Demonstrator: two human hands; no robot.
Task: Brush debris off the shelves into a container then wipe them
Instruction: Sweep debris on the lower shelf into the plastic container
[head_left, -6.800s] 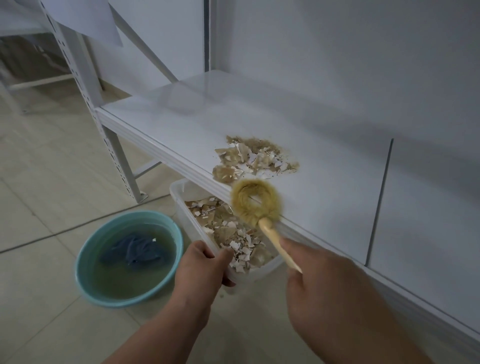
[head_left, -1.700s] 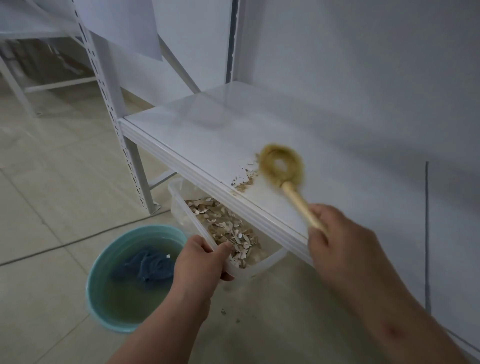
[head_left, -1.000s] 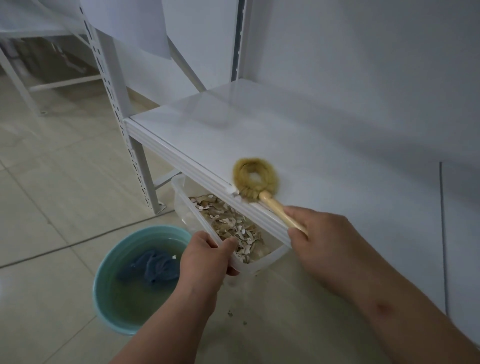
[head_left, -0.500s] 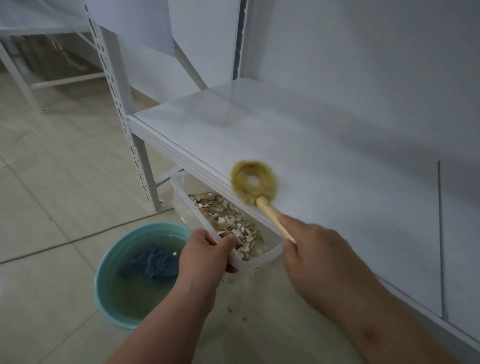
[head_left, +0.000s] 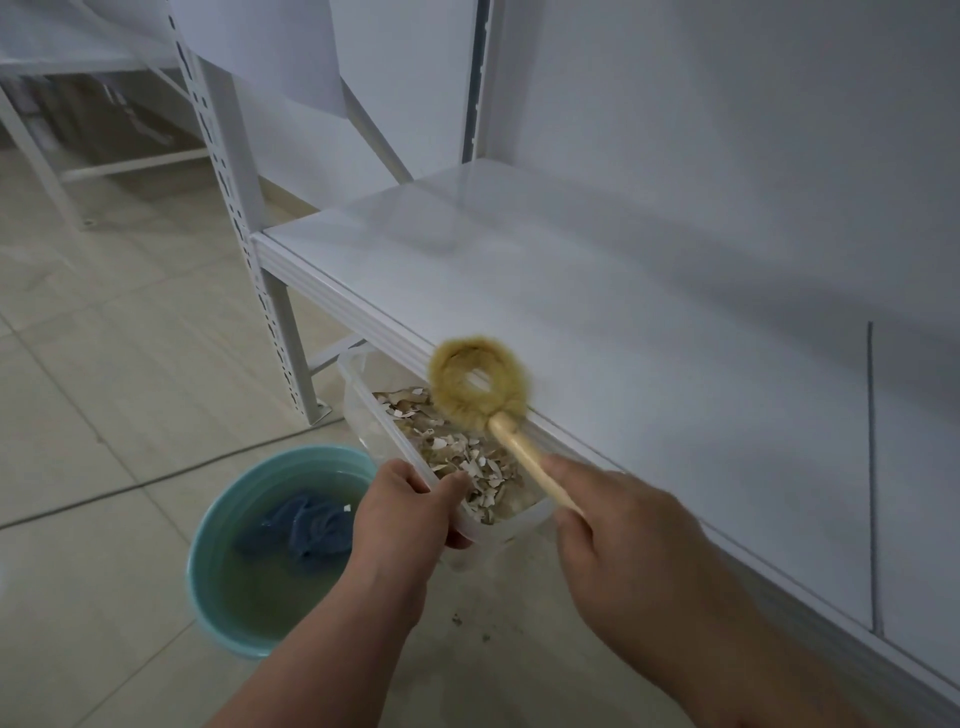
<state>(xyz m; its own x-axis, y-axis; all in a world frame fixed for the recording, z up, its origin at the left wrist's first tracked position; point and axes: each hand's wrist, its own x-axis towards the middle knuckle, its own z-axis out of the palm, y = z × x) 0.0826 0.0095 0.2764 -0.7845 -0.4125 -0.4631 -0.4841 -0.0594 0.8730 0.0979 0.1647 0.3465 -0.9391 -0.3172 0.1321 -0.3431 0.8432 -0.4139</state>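
Right hand (head_left: 618, 525) grips the round straw brush (head_left: 480, 384); left hand (head_left: 402, 512) holds the clear plastic container (head_left: 363, 415) of shell debris (head_left: 462, 457). White shelf (head_left: 597, 312) looks brushed; wiping remains.

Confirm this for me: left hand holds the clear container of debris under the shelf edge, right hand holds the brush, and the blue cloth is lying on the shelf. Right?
Not quite. The blue cloth is not on the shelf; the head view shows it soaking in the teal basin on the floor. The rest stands: the left hand holds the clear container of debris under the shelf edge, and the right hand holds the brush.
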